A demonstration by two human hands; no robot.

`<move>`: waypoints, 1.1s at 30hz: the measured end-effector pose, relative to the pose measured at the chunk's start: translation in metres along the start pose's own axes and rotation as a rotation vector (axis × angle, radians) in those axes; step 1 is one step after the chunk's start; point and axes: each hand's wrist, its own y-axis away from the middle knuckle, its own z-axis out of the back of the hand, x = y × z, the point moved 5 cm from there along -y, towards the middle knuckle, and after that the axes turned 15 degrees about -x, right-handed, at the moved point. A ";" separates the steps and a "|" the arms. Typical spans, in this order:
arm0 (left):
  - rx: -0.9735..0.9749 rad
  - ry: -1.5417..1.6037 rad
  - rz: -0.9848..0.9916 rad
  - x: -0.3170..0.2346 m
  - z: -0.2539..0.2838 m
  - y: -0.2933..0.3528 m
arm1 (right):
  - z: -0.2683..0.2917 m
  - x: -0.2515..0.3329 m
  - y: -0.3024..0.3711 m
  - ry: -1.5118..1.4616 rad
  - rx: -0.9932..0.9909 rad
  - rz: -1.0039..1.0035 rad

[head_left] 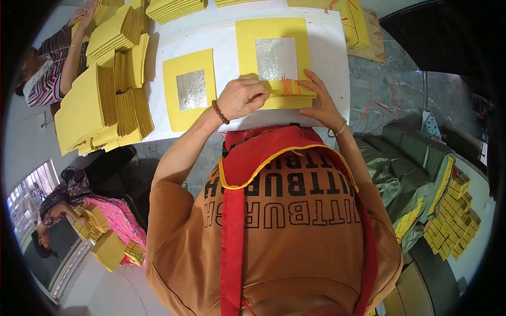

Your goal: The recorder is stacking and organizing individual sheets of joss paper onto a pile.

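Observation:
A stack of yellow paper sheets (271,37) with a silver foil square (276,58) on top lies on the white table (226,37) in front of me. A thin red string (286,86) crosses the stack's near edge. My left hand (240,97) is closed, pinching at that near edge by the string. My right hand (319,100) rests on the stack's near right corner, fingers pressing down on it. A second yellow sheet (182,118) with a foil square (191,89) lies to the left of the stack.
Tall piles of yellow paper (105,95) fill the table's left side, with more piles (176,8) at the far edge. A person in a striped top (50,68) works at far left, another person (68,195) sits lower left. Bundled yellow packs (453,216) lie at right.

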 end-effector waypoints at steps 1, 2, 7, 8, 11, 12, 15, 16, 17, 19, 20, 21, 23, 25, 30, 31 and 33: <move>0.016 0.030 0.044 0.002 -0.001 0.000 | 0.000 0.000 0.000 -0.017 -0.007 0.002; 0.032 0.061 0.086 0.004 -0.002 -0.001 | 0.000 -0.001 0.000 -0.017 -0.007 0.002; 0.089 0.106 0.203 0.014 -0.004 -0.002 | 0.001 -0.001 -0.001 -0.019 -0.009 -0.008; 0.107 0.119 0.251 0.016 -0.004 -0.003 | 0.001 -0.001 -0.001 -0.020 -0.009 -0.008; 0.124 0.169 0.417 0.018 -0.003 -0.003 | 0.001 -0.003 -0.001 0.002 -0.016 0.007; 0.125 0.169 0.417 0.019 -0.003 -0.003 | 0.001 -0.003 -0.001 0.005 -0.017 0.006; 0.144 0.180 0.467 0.027 -0.005 0.000 | 0.001 -0.004 -0.001 -0.021 -0.027 -0.012; 0.129 0.196 0.502 0.032 -0.005 0.002 | 0.001 -0.005 -0.001 -0.049 -0.036 -0.029; 0.115 0.212 0.536 0.036 -0.006 0.003 | 0.000 -0.007 -0.002 -0.050 -0.037 -0.029; 0.091 0.233 0.544 0.040 -0.005 0.004 | 0.001 -0.010 -0.006 -0.031 -0.104 -0.020; 0.066 0.256 0.551 0.041 -0.005 0.004 | 0.000 -0.011 -0.007 -0.031 -0.104 -0.020; 0.066 0.256 0.552 0.043 -0.005 0.004 | 0.001 -0.012 -0.008 -0.055 -0.125 -0.028; 0.034 0.362 0.585 0.047 -0.005 0.005 | 0.001 -0.014 -0.011 -0.080 -0.143 -0.035; 0.043 0.401 0.621 0.051 -0.006 0.006 | 0.003 -0.016 -0.015 -0.078 -0.167 -0.057; 0.070 0.449 0.675 0.053 -0.006 0.005 | 0.002 -0.017 -0.019 -0.074 -0.171 -0.056; 0.102 0.449 0.712 0.052 -0.005 0.005 | 0.002 -0.017 -0.018 -0.083 -0.176 -0.055; 0.130 0.449 0.748 0.053 -0.006 0.007 | 0.001 -0.020 -0.017 -0.101 -0.182 -0.055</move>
